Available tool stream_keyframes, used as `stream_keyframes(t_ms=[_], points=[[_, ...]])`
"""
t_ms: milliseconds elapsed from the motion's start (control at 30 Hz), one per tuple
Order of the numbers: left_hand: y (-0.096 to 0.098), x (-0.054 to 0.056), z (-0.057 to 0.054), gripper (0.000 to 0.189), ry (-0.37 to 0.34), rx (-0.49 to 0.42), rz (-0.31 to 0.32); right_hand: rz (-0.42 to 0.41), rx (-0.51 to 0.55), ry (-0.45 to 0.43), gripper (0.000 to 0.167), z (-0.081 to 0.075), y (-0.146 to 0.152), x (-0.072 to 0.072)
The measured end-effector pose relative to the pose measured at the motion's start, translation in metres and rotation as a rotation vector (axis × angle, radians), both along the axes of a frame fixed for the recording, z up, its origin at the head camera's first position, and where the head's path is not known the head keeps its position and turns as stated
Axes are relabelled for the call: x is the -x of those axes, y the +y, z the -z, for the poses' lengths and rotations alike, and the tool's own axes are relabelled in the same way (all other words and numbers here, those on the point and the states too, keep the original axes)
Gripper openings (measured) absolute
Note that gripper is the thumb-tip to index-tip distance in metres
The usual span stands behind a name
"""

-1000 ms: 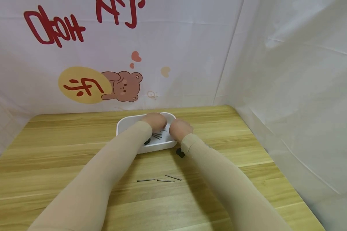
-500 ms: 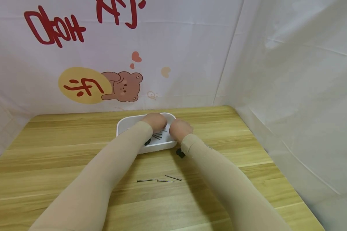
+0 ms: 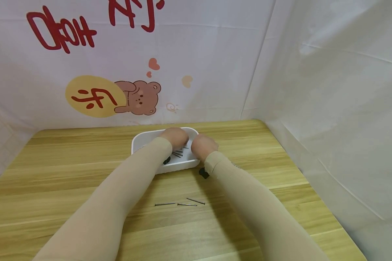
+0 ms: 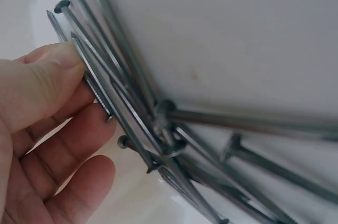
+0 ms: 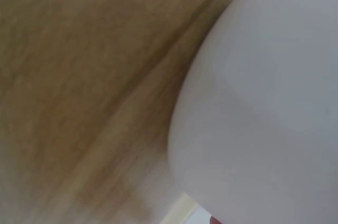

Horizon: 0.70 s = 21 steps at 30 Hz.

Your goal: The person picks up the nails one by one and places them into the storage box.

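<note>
A white plastic tray (image 3: 178,166) with several nails (image 3: 177,153) lying in it sits toward the back of the table. My left hand (image 3: 176,137) reaches down inside it. Seen from the left wrist, the thumb and index finger pinch a thin steel nail (image 4: 99,97), the other fingers loosely bent beside it. More loose nails (image 4: 127,92) crowd close by, crossing one another. At the tray's right end, my right hand (image 3: 204,146) grips the rim, its fingers hidden from the head view. The right wrist view shows the tray's smooth outer wall (image 5: 259,113).
Three nails lie on the wooden table (image 3: 85,166) in front of the tray, including one at the left (image 3: 164,204) and one at the right (image 3: 196,201). A printed white curtain (image 3: 209,72) closes off the back, and another white sheet hangs along the right side.
</note>
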State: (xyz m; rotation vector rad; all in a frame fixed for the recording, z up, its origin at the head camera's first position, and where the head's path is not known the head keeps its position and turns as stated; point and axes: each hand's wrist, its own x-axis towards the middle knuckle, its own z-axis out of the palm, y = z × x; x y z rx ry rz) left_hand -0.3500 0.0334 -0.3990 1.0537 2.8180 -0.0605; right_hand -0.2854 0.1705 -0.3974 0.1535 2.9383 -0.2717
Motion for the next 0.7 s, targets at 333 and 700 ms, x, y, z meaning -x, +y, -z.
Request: stream_keyframes(t_ms=[333,700], points=[[0.0002,0.0070,0.0041,0.019,-0.013,-0.003,0.004,-0.010,-0.001,0.004,0.023,-0.0008,0.0010,0.0006],[-0.0018,0.0104,0.0018,0.015,-0.041,-0.024,-0.019,-0.001,0.003,0.003,0.023,-0.0033,0.0005,-0.0005]])
